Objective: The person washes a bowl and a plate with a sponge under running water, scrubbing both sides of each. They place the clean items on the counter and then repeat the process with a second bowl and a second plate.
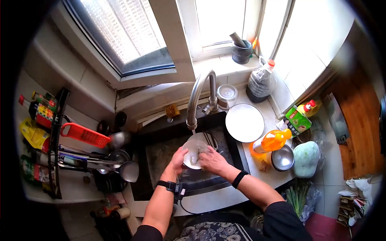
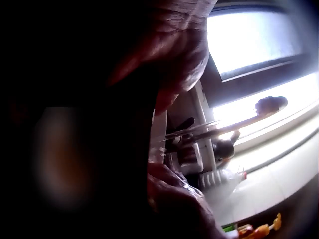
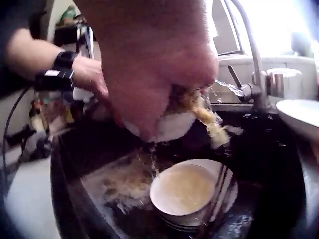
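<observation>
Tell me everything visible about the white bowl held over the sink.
The white bowl is round and smooth-looking, perhaps ceramic or plastic. Its opening faces the head camera, above the sink and near the faucet. The left hand grips one side; the right hand covers part of the other, with a yellowish stringy wad by the rim. Water trickles beneath it; what lies inside is unclear.

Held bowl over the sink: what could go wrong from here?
The wet-looking held bowl might slip from the left hand if the right hand presses hard with its yellowish wad. Dropped, it could chip the lower bowl or scatter the chopsticks beside it. Falling water may splash out cloudy liquid.
</observation>
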